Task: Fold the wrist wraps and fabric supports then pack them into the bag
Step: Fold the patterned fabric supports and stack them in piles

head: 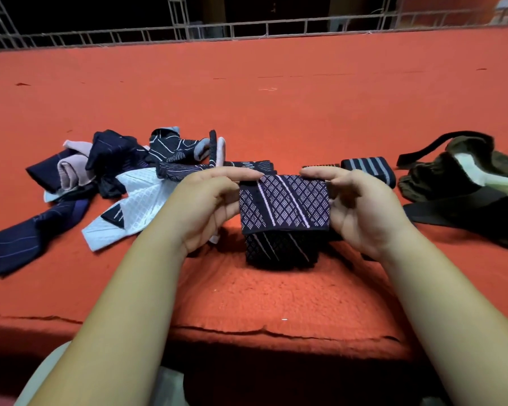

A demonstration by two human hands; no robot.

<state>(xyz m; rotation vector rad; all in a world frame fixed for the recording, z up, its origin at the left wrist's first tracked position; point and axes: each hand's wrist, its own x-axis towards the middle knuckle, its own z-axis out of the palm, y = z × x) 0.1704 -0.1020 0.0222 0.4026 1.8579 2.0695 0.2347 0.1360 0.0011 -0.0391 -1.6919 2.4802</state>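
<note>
Both bare forearms reach in from the near edge of the tabletop (276, 98) and converge at its near centre. The left hand (208, 206) and right hand (361, 206) face each other, palms turned inward. Each hand pinches one side of the fabric support (285, 203): the forefingers lie along its top edge and the remaining fingers curl behind it. Both grips are closed on the fabric support, which is held raised between the hands. It is a dark navy knit piece with a pale lilac diamond lattice and diagonal stripes. Its upper layer is folded forward over a darker lower layer, which hangs toward the red cloth; whether it touches cannot be determined. The tabletop covering is red, fuzzy and matted, with a frayed near edge. A loose pile of wraps (115, 177) lies toward the left edge, made up of navy pinstriped, pale pink and white quilted pieces, crumpled and overlapping. A folded striped wrap (367, 167), dark with grey bands, sits just beyond the right hand. The bag (467, 183) lies at the right edge. It is soft, olive-brown and slumped, showing a pale lining and flat black straps. A metal railing (247, 27) runs along the far edge.
</note>
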